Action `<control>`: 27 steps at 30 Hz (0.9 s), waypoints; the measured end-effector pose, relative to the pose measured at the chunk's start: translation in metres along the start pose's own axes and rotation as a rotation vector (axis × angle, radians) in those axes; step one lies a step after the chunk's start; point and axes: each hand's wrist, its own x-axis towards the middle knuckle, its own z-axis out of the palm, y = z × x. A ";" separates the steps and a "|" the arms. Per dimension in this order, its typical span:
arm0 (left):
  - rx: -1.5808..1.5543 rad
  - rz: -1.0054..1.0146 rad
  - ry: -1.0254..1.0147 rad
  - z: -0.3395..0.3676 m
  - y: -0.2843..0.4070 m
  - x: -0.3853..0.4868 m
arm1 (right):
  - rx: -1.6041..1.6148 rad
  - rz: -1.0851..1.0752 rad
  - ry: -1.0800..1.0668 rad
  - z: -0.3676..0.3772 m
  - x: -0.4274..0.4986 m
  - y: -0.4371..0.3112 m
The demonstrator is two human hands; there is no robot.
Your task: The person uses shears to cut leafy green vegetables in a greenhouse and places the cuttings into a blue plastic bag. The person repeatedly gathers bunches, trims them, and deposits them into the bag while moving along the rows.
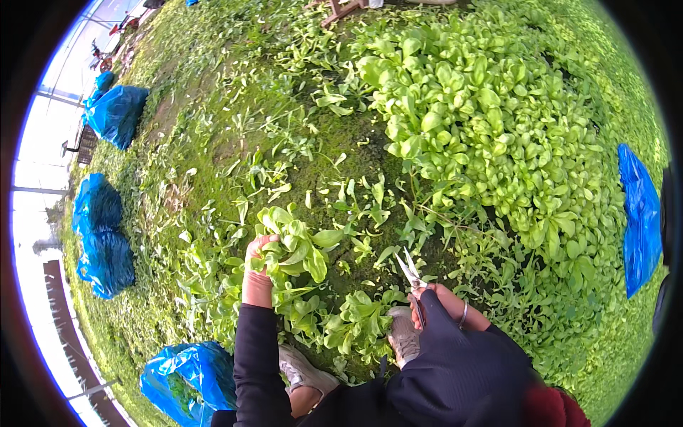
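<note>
My left hand [260, 255] is closed around a bunch of leafy greens [299, 243], its pale green leaves spreading to the right and hiding some of the fingers. On the right, my right hand [435, 304] grips pruning shears [411, 272] by the handles. Their slim metal blades are parted and point up and to the left, with nothing visible between them. Below and between the hands, more leafy greens [357, 323] lie or stand on the soil near my shoes [405, 336]; I cannot tell whether these are cut.
A dense bed of growing greens [480, 117] fills the upper right. An open blue plastic bag [189, 379] with greens inside stands at lower left. Filled blue bags [114, 115] line the left side. A flat blue bag [637, 221] lies far right. Loose leaves litter mossy soil [224, 144].
</note>
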 end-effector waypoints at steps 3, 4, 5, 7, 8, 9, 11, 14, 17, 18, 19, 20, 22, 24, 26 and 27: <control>0.039 0.203 0.018 -0.021 0.082 -0.061 | -0.105 0.063 0.071 0.025 0.010 -0.012; 0.077 0.250 0.067 -0.047 0.105 -0.078 | -0.115 0.071 0.053 0.031 0.019 -0.012; 0.143 0.241 0.103 -0.033 0.127 -0.112 | -0.119 0.073 0.048 0.034 0.026 -0.013; 0.270 0.248 0.137 -0.049 0.166 -0.168 | -0.187 0.082 -0.018 0.060 0.037 -0.022; 0.297 0.305 0.222 -0.044 0.175 -0.197 | -0.344 0.089 -0.019 0.073 0.042 -0.029; 0.378 0.287 0.231 -0.048 0.185 -0.219 | -0.407 0.066 -0.033 0.074 0.050 -0.031; 0.545 0.362 0.432 -0.062 0.190 -0.266 | -0.587 -0.005 -0.094 0.084 0.056 -0.039; 0.846 0.406 0.646 -0.127 0.204 -0.344 | -0.729 -0.046 -0.080 0.095 0.062 -0.046; 1.322 0.396 1.040 -0.187 0.198 -0.432 | -0.737 -0.034 -0.095 0.095 0.069 -0.047; 1.382 0.243 1.162 -0.212 0.189 -0.455 | -0.756 -0.025 -0.105 0.096 0.073 -0.046; 1.413 0.084 1.155 -0.233 0.181 -0.472 | -0.737 -0.008 -0.101 0.098 0.074 -0.043; 1.541 0.051 1.204 -0.262 0.169 -0.498 | -0.769 0.006 -0.125 0.100 0.077 -0.037; 1.681 0.009 1.345 -0.280 0.156 -0.508 | -0.803 0.007 -0.140 0.104 0.079 -0.033; 1.487 0.196 1.393 -0.288 0.161 -0.492 | -0.789 -0.015 -0.134 0.106 0.076 -0.030; 1.411 0.365 1.245 -0.263 0.176 -0.448 | -0.771 -0.023 -0.097 0.103 0.075 -0.034; 1.406 0.413 1.104 -0.235 0.181 -0.413 | -0.758 -0.036 -0.048 0.100 0.073 -0.038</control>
